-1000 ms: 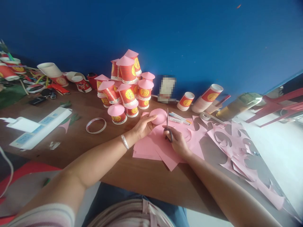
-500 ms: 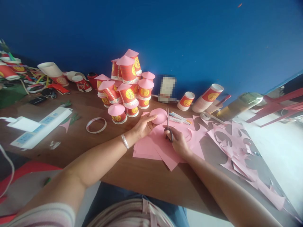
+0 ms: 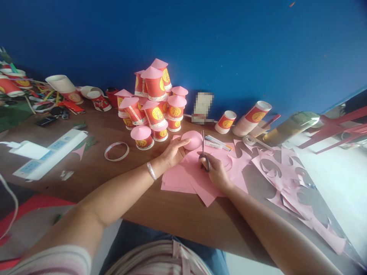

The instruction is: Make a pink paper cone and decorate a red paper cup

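Hands at mid-worktop: left hand (image 3: 172, 152) pinching a pink disc (image 3: 192, 140) by its near edge, right hand (image 3: 215, 172) closed through the handles of scissors (image 3: 203, 151), blades upright against the disc's right rim. Disc held just above a pink sheet stack (image 3: 183, 179). Likely risks: blades close to the left fingertips (image 3: 185, 141), so a slip could nick them; a crooked bite could spoil the round edge. Just beyond the disc, a leaning cup pile (image 3: 153, 101) capped with pink cones; a forward nudge could topple it. Pens (image 3: 216, 142) just right of the blades. Offcuts (image 3: 289, 183) spread right toward the worktop (image 3: 172, 215) edge, liable to slide off. Tape ring (image 3: 116, 151) and power strip (image 3: 50, 154) left, with bare wood between as the freest room.
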Demonstrator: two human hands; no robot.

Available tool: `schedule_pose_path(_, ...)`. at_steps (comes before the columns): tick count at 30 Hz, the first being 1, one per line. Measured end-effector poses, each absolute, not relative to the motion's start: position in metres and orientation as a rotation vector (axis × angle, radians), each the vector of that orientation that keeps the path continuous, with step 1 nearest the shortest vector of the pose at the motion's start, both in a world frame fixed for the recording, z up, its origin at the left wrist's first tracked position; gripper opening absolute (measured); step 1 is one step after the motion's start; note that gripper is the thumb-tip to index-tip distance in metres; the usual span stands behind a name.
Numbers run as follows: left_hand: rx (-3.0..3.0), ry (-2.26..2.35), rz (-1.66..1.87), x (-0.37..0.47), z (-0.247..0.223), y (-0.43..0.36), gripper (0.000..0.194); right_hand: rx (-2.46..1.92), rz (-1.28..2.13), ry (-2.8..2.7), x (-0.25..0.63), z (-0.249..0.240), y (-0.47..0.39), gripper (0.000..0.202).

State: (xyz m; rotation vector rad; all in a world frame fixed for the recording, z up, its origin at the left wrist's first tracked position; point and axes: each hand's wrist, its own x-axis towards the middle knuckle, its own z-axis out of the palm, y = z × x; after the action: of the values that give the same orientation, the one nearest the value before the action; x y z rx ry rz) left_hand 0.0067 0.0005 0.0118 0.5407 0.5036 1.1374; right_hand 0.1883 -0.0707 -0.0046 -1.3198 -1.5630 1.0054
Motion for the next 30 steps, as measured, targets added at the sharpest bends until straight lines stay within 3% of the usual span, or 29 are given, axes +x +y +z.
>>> schedule_pose_path(30, 0.526, 0.551, 1.165, 0.0065, 0.0086, 0.0034, 0.023, -1.225, 1.076, -1.518, 0.1856, 0.0020, -0.0755, 0.057)
